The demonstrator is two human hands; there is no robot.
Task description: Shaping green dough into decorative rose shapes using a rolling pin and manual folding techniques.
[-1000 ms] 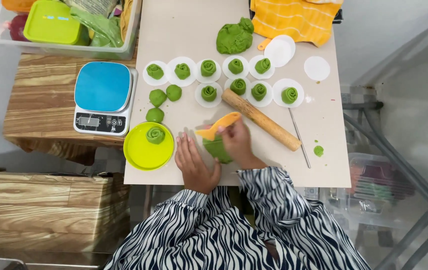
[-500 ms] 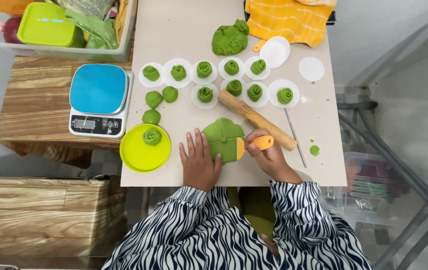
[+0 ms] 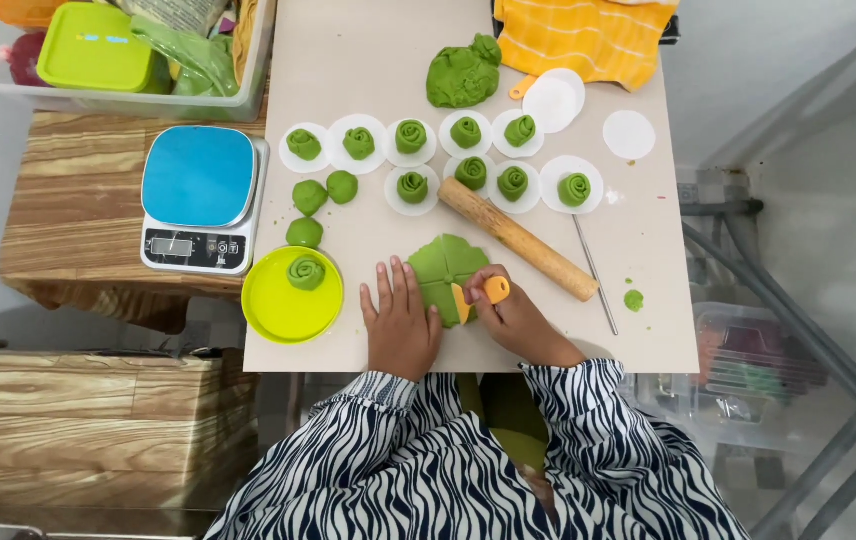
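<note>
Right hand grips the orange scraper, its blade on the flattened green dough at the hand's eleven o'clock; left hand lies flat, fingers spread, pinning the dough's near-left edge at its one o'clock, holding nothing

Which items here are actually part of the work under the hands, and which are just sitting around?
In use:
flat green dough disc
orange scraper held in right hand
left hand flat on the table beside the disc

Lying about:
rolling pin
kitchen scale
yellow-green plate
dough lump
metal rod
orange cloth
</note>
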